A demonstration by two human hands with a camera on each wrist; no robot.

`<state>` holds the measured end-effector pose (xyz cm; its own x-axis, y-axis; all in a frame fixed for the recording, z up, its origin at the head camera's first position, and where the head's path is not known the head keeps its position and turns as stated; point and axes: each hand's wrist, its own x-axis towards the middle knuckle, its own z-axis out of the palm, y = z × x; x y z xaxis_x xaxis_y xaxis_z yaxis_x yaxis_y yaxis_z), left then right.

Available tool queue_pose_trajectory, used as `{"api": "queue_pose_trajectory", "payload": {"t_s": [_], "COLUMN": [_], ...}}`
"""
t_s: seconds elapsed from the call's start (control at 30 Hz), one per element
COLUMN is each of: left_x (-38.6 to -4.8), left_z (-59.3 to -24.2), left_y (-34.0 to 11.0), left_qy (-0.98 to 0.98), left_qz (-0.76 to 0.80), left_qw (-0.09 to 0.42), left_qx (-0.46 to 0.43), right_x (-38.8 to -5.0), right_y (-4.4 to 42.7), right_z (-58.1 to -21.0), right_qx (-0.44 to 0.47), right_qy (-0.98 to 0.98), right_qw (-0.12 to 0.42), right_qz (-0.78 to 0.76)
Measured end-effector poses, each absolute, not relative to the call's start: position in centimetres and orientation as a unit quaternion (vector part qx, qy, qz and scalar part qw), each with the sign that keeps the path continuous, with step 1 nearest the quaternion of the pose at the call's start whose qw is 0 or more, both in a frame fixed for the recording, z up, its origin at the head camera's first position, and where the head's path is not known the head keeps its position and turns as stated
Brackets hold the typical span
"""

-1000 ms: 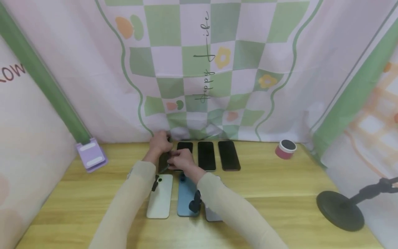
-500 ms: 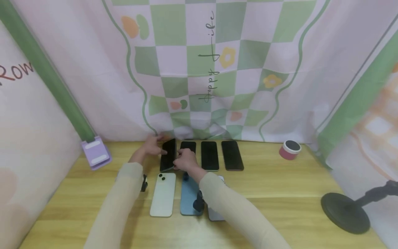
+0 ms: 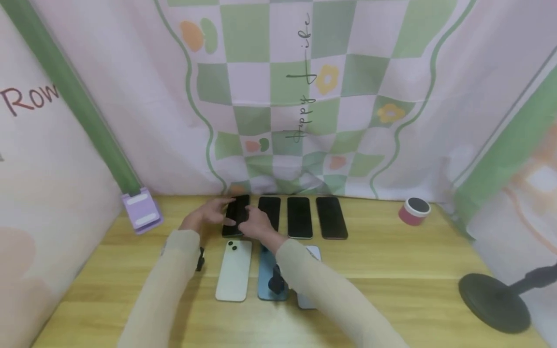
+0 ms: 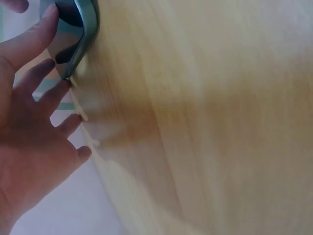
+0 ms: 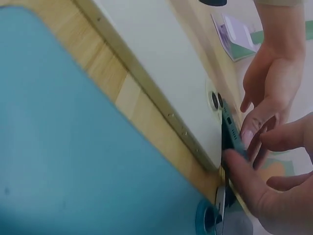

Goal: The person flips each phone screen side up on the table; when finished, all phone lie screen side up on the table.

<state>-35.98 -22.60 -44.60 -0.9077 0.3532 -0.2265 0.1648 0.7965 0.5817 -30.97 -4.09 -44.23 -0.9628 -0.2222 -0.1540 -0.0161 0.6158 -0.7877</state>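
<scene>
A black-screened phone [image 3: 237,212] lies face up at the left end of the far row. My left hand [image 3: 204,215] is beside its left edge, thumb and fingers spread; in the left wrist view the thumb touches the phone's edge. From the right, my right hand [image 3: 256,224] touches the phone with its index finger and thumb near the lower right corner. The phone's green-grey end [image 5: 232,125] shows in the right wrist view. Just nearer are a white phone [image 3: 233,270], face down, and a blue phone [image 3: 266,270], partly under my right wrist.
Three more dark-screened phones [image 3: 300,217] continue the far row rightward. A pale phone [image 3: 307,299] is partly hidden by my right sleeve. A purple stand [image 3: 141,210] is far left, a pink jar [image 3: 415,211] far right. A black round base [image 3: 494,302] stands at right.
The leftmost phone, tilted half a second ago, now lies flatter. My left hand has drawn back from its top to its left side; my right fingers have moved onto its right part.
</scene>
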Motion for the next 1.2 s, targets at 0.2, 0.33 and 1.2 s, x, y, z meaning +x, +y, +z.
{"api": "queue_pose_trajectory", "payload": {"t_s": [0.2, 0.33, 1.2], "left_x": [-35.9, -36.0, -33.2], "left_z": [-44.6, -44.3, -41.3], "left_y": [-22.6, -22.3, -15.6], "left_qy": [0.953, 0.961, 0.982], "left_qz": [0.237, 0.214, 0.032], "left_qw": [0.155, 0.15, 0.016], "left_qx": [0.107, 0.09, 0.184], "right_x": [-30.8, -30.9, -28.5], "right_y": [-4.7, -4.7, 2.6], "right_z": [-43.8, -43.6, -41.4], "right_qx": [-0.064, -0.053, -0.257], "right_qy": [0.893, 0.892, 0.924], "right_qw": [0.132, 0.146, 0.124], "right_qz": [-0.424, -0.425, -0.256]}}
